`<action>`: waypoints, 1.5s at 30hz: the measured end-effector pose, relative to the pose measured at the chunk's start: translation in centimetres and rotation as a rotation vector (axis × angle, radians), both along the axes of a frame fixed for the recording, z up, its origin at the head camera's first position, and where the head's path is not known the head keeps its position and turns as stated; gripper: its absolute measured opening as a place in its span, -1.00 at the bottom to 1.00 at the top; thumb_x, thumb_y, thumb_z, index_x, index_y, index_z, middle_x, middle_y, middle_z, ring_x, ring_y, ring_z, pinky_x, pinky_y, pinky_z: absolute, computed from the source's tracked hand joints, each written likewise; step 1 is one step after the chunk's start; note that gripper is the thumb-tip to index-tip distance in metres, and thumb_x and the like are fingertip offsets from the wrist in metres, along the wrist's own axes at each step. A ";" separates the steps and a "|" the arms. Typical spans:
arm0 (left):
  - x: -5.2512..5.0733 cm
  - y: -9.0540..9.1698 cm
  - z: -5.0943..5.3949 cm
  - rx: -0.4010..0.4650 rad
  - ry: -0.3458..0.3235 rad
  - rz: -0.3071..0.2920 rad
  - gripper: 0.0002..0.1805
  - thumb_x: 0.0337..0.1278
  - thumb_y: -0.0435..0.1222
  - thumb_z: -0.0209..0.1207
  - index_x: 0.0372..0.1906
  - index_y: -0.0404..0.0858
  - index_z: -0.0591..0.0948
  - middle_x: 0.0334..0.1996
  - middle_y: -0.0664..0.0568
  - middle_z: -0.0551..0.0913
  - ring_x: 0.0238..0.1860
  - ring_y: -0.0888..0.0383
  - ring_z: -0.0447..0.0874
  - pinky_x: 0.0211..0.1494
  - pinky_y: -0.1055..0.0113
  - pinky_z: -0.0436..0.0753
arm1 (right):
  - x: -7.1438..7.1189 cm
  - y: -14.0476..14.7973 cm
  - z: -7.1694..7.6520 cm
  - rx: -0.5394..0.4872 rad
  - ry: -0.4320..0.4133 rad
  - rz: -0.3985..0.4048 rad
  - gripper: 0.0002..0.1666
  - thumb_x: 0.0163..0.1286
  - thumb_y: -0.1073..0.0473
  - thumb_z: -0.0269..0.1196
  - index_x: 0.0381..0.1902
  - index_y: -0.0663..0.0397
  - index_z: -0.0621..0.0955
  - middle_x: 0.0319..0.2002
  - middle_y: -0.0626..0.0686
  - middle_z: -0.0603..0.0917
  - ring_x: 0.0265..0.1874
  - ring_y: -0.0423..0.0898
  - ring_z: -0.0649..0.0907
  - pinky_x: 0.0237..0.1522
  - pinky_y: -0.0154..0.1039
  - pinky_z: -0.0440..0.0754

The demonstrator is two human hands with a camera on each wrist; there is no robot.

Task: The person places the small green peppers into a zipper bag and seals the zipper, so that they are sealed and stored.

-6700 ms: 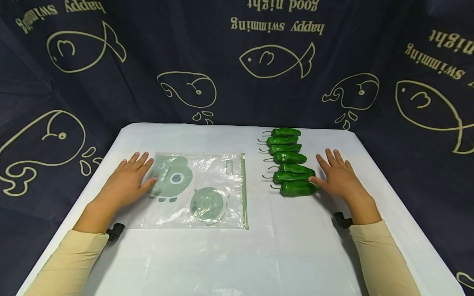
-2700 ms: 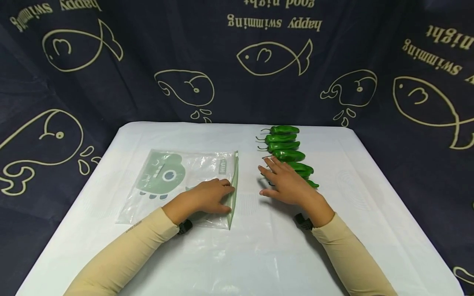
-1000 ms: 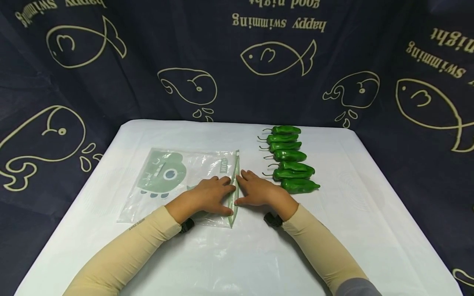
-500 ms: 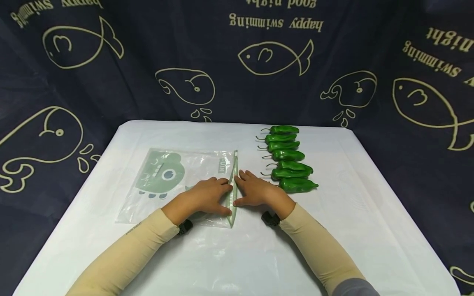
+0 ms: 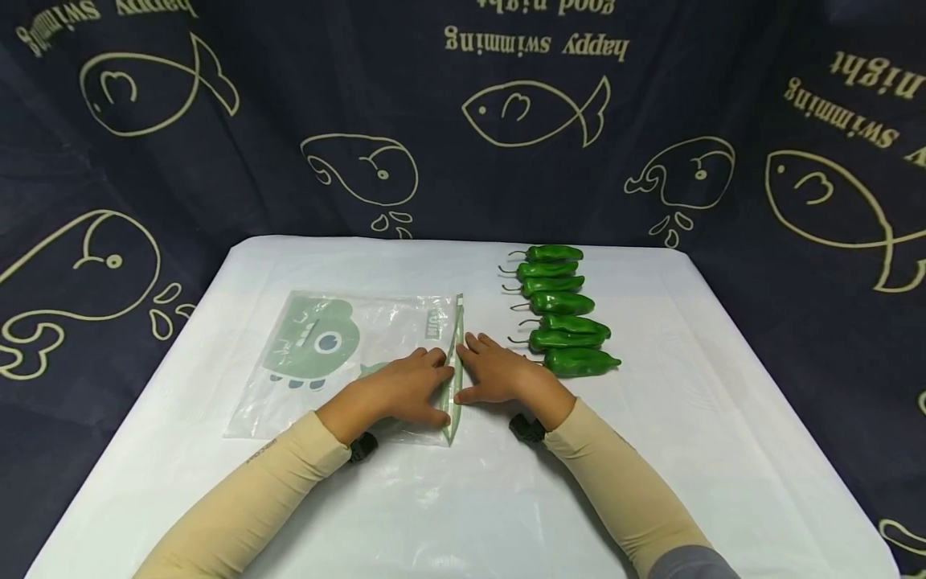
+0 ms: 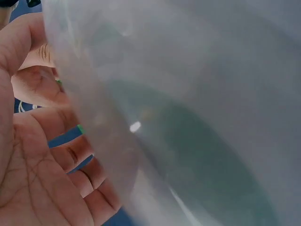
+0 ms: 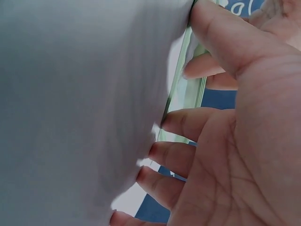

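A clear zip bag (image 5: 318, 346) with green cartoon prints lies flat on the white table, its green zip strip (image 5: 458, 322) towards the right. My left hand (image 5: 407, 390) rests on the bag, thumb and fingers spread along the strip's inner side. From the right, my right hand (image 5: 502, 372) touches the strip's outer edge with thumb and fingertips set apart. In the right wrist view the green strip (image 7: 193, 92) runs by the right fingertips. The bag's film (image 6: 197, 117) fills much of the left wrist view. Several green peppers (image 5: 579, 362) lie beyond the right hand.
The peppers form a column, stems left, reaching to the back of the white table (image 5: 463, 515). A dark blue cloth (image 5: 434, 96) with fish and whale drawings hangs behind and at the sides.
My left hand has moved right across the bag to its strip. My right hand has come left from beside the peppers to the same strip. The strip has shifted slightly left and slants.
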State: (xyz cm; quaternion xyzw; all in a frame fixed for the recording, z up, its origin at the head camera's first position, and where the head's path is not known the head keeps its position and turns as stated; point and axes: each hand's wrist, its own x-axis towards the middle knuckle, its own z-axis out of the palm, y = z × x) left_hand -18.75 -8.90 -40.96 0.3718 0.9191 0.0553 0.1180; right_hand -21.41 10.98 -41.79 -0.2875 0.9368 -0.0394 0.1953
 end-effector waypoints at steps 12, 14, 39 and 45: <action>0.4 0.4 0.0 0.252 -0.072 0.073 -0.19 0.10 -0.02 0.36 0.34 -0.45 0.42 0.22 -0.15 0.36 0.14 -0.02 0.47 0.19 0.14 0.52 | 0.2 0.2 0.3 0.013 0.010 -0.002 0.11 0.32 -0.36 0.22 0.57 0.12 0.10 0.55 0.20 -0.02 0.52 0.18 -0.02 0.38 0.20 0.23; 0.5 0.4 -0.1 0.295 -0.071 0.107 -0.21 0.15 -0.07 0.32 0.36 -0.46 0.39 0.25 -0.15 0.35 0.12 0.00 0.49 0.18 0.14 0.52 | 0.2 0.2 0.3 0.006 0.016 0.004 0.11 0.32 -0.36 0.22 0.56 0.13 0.10 0.55 0.21 -0.01 0.52 0.19 -0.01 0.37 0.24 0.24; 1.6 0.3 -0.7 0.966 -0.165 0.509 -0.49 0.25 -0.50 0.09 0.31 -0.24 0.52 0.27 0.00 0.43 -0.02 0.00 0.61 -0.30 0.33 0.69 | 0.1 -0.2 0.4 0.027 0.010 -0.037 0.13 0.30 -0.39 0.22 0.58 0.07 0.08 0.56 0.18 -0.03 0.52 0.15 -0.02 0.38 0.22 0.22; 2.2 0.3 -1.0 1.170 -0.214 0.569 -0.50 0.28 -0.57 0.03 0.31 -0.29 0.50 0.28 -0.02 0.42 -0.08 0.01 0.64 -0.26 0.35 0.69 | 0.2 -0.2 0.2 0.016 0.012 -0.031 0.11 0.30 -0.37 0.23 0.57 0.07 0.10 0.56 0.18 -0.02 0.52 0.15 -0.01 0.37 0.24 0.23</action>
